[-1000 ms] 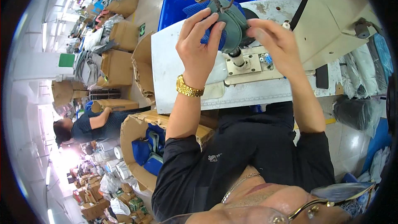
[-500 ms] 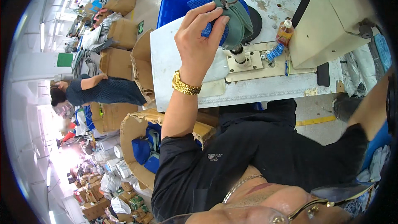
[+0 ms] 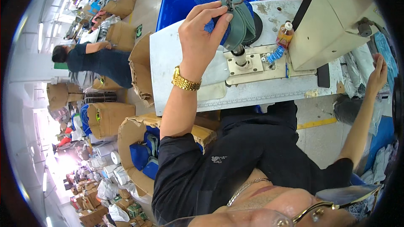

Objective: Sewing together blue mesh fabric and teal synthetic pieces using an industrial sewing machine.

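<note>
My left hand, with a gold watch at the wrist, pinches the edge of a grey-green and blue fabric piece between thumb and fingers. The piece sits over the post of the sewing machine, right beneath its needle and presser foot. Blue mesh shows under my fingertips. Away to the right, my right hand is raised beside plastic-wrapped bundles; its fingers point up, slightly bent, and nothing is seen in them.
On the white machine table stand a small bottle and a blue coil. Behind it is a blue bin. A carton of blue pieces is at my left. Farther left, another person stands among boxes.
My right hand has come into view at the right, its forearm swinging inward. My left hand keeps its pinch on the fabric piece. The other person has turned and moved slightly.
</note>
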{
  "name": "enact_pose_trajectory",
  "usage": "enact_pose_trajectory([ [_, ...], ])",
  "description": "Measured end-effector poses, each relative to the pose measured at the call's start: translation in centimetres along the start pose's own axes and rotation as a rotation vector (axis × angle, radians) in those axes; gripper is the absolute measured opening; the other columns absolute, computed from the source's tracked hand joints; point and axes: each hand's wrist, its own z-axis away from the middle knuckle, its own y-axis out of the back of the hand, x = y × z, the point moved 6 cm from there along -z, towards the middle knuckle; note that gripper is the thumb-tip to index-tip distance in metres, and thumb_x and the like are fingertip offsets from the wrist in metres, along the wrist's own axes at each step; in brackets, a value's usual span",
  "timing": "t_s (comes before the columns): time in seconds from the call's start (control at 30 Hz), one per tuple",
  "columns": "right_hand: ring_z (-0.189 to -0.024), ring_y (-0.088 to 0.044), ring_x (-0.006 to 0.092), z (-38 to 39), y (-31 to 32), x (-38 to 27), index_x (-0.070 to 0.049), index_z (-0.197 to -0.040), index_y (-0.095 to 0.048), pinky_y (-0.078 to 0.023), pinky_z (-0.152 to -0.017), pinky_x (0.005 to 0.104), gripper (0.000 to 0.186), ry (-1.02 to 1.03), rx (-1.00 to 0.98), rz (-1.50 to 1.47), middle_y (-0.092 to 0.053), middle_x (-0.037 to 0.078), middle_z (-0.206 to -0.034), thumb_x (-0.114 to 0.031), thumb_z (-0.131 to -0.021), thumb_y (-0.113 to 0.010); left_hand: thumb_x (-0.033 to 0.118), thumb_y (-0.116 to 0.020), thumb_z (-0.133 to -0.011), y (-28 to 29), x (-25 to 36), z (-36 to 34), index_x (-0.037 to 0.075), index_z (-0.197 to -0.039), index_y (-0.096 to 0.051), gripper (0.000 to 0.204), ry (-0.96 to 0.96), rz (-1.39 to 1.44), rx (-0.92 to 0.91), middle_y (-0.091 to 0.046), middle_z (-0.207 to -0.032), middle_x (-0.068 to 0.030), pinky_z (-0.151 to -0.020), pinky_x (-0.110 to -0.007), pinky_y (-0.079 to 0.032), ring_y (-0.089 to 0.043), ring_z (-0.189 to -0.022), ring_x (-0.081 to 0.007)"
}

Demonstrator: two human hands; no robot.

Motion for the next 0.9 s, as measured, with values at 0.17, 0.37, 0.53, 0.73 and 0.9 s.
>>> enact_pose_trajectory([
  [0.17,-0.076,-0.063,0.0104,7.0,-12.5,-21.2,-0.002,-0.114,-0.065,-0.052,-0.068,0.0238,0.025,-0.175,-0.398,-0.728,-0.068,0.006,-0.091,-0.018,-0.095,-0.058,0.009,-0.073,-0.08,0.6,0.9,0.9,0.003,-0.097,-0.072,0.018,-0.117,-0.286,0.028,-0.069,-0.105,-0.0127,-0.082,-0.031,-0.051,-0.066,-0.094,-0.0228],
  [0.37,-0.061,-0.057,0.0055,6.7,-21.0,-36.7,-0.001,-0.083,-0.067,-0.045,-0.055,0.0196,0.022,-0.145,-0.764,-0.844,-0.064,0.003,-0.071,-0.022,-0.089,-0.068,0.008,-0.074,-0.078,0.1,1.0,1.6,0.002,-0.099,-0.071,0.022,-0.017,-0.127,0.062,-0.067,-0.107,-0.0131,-0.082,-0.032,-0.052,-0.066,-0.095,-0.0251],
  [0.53,-0.061,-0.058,0.0053,11.8,-22.4,-36.2,0.0,-0.084,-0.069,-0.046,-0.055,0.0215,0.028,-0.221,-0.873,-0.839,-0.065,0.001,-0.067,-0.027,-0.086,-0.07,0.01,-0.077,-0.075,0.9,-1.5,1.2,0.003,-0.103,-0.071,0.029,0.024,0.074,-0.03,-0.067,-0.111,-0.0132,-0.085,-0.032,-0.051,-0.066,-0.098,-0.0235],
  [0.73,-0.064,-0.052,0.0032,14.1,-22.0,-37.6,0.003,-0.084,-0.067,-0.042,-0.056,0.0199,0.023,-0.239,-0.759,-1.097,-0.063,-0.001,-0.069,-0.02,-0.088,-0.069,0.009,-0.078,-0.073,0.7,-1.1,1.6,0.004,-0.103,-0.072,0.031,0.006,0.091,-0.066,-0.066,-0.114,-0.0137,-0.087,-0.034,-0.051,-0.064,-0.103,-0.0239],
  [0.9,-0.06,-0.044,0.0021,14.4,-23.4,-37.3,0.002,-0.078,-0.064,-0.036,-0.051,0.0213,0.022,-0.201,-0.757,-1.02,-0.055,-0.004,-0.063,-0.017,-0.087,-0.07,0.008,-0.079,-0.072,0.6,-1.3,1.3,0.005,-0.104,-0.072,0.033,-0.006,0.093,-0.089,-0.066,-0.115,-0.0142,-0.089,-0.034,-0.05,-0.064,-0.105,-0.0235],
])
